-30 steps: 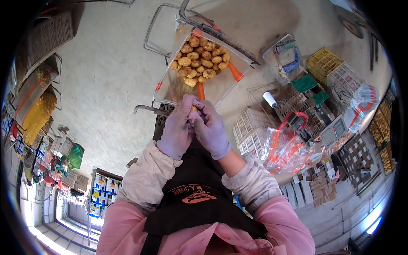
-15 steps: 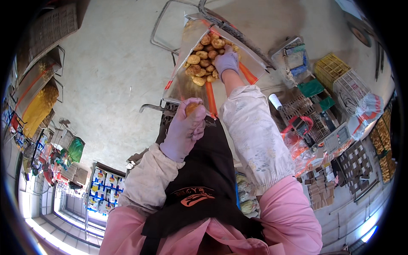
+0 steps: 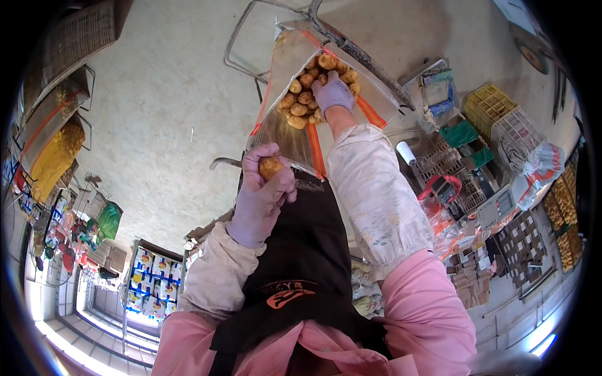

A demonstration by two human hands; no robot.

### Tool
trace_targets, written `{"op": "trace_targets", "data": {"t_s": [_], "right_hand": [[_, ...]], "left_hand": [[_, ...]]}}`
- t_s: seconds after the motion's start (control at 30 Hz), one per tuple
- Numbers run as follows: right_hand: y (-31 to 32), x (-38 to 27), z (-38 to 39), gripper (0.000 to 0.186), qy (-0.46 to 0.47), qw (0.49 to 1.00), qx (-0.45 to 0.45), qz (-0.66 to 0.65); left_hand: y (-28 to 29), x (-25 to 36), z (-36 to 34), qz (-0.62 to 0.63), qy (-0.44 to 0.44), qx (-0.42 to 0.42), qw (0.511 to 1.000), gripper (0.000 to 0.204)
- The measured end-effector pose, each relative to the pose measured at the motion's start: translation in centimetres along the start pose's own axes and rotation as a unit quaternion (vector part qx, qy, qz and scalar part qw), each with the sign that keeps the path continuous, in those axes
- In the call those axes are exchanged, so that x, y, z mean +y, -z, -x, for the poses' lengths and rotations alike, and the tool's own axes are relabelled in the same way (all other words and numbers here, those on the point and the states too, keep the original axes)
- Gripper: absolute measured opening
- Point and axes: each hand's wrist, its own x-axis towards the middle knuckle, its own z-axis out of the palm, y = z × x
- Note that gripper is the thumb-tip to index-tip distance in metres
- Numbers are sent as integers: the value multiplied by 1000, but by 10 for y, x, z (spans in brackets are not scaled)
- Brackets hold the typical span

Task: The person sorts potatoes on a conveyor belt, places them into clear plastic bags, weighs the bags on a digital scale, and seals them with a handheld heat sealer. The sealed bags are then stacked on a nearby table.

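Observation:
My left hand (image 3: 258,200), in a pale purple glove, is closed round a single brown potato (image 3: 270,167) in front of my apron. Beyond it, a heap of potatoes (image 3: 300,108) lies on a sloping tray (image 3: 285,139) with clear sheeting and orange strips along it. My gloved right hand (image 3: 334,95) reaches into the right side of this heap. Its thumb and fingers curl about a potato (image 3: 323,79) there; some fingertips are hidden among the others.
A bent metal bar (image 3: 351,47) runs along the tray's far right side. To the right stand a yellow crate (image 3: 489,105), a white paper roll (image 3: 406,153), a red-handled tool (image 3: 446,188) and a scale (image 3: 496,207). A metal frame (image 3: 231,37) stands behind the tray on the left.
My left hand has shifted slightly left and turned, so more of its potato shows. My right hand stays in the heap, with its fingers moved a little among the potatoes.

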Motion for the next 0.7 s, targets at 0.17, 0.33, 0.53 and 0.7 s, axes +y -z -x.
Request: {"op": "trace_targets", "data": {"t_s": [0.17,0.33,0.53,0.7], "right_hand": [[4,-5,9,50,-55,966,-20,-252],[45,-1,80,36,97,822,-36,-560],[108,40,152,31,92,799,-13,-595],[125,58,141,19,134,793,50,-592]], "left_hand": [[1,12,-1,-73,16,31,997,50],[6,26,-1,-123,21,43,991,51],[6,24,-7,-177,-63,51,981,43],[22,23,-21,-315,-263,60,910,42]]}}
